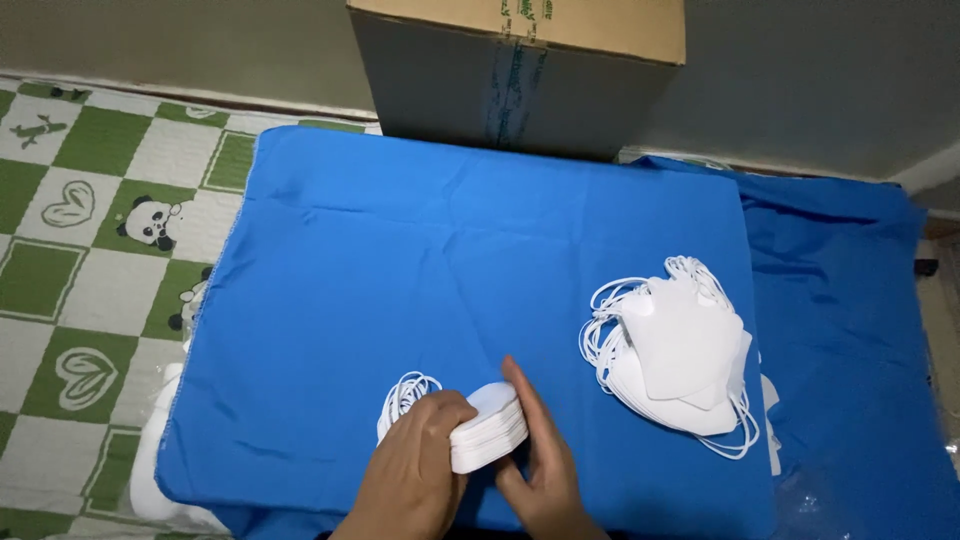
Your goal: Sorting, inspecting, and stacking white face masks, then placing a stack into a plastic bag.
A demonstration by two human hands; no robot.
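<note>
Masks in a neat white stack (488,428) sit near the front edge of the blue-covered desk (400,260), clamped between the left hand (415,470) and right hand (545,465). A loose mask pile (680,355) lies toward the right edge, a cardboard box (520,70) stands at the back edge, and bare cloth lies between.

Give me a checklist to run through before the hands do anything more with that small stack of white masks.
1. Left hand grips the small mask stack: ok.
2. Right hand presses the stack's other side: ok.
3. Stack edges squared: cannot tell, fingers cover them.
4. Ear loops tucked in: not ok, they spill out on the left.
5. Loose mask pile apart from the hands: ok.
6. Blue cloth flat under the stack: ok.
</note>
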